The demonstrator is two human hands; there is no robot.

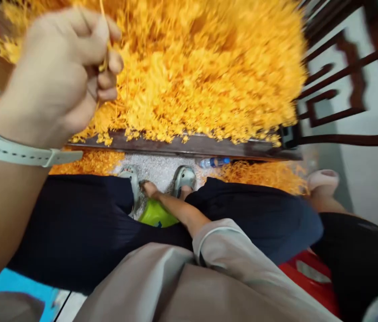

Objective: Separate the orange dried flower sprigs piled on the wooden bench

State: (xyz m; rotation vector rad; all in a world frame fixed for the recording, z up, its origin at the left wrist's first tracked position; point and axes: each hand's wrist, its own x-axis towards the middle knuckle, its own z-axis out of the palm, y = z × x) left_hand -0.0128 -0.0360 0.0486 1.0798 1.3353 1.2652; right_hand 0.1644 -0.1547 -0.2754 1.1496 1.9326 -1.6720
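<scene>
My left hand (65,71) is raised close to the camera at the upper left, its fingers pinched shut on a thin orange strand (103,42). A pale band (14,150) wraps that wrist. Behind it a big heap of fluffy orange strands (202,67) covers a dark wooden table (192,145). My right arm reaches down between my knees; my right hand (150,190) is down by a lime-green object (155,214) on the floor, touching or just above it. Its fingers are small and blurred.
Grey sandals (184,176) rest on a speckled floor. Orange strands (262,174) lie spilled under the table, beside a plastic bottle (214,162). A dark wooden chair (336,89) stands at right. Another person's foot and leg (325,185) are at right, above a red stool (306,273).
</scene>
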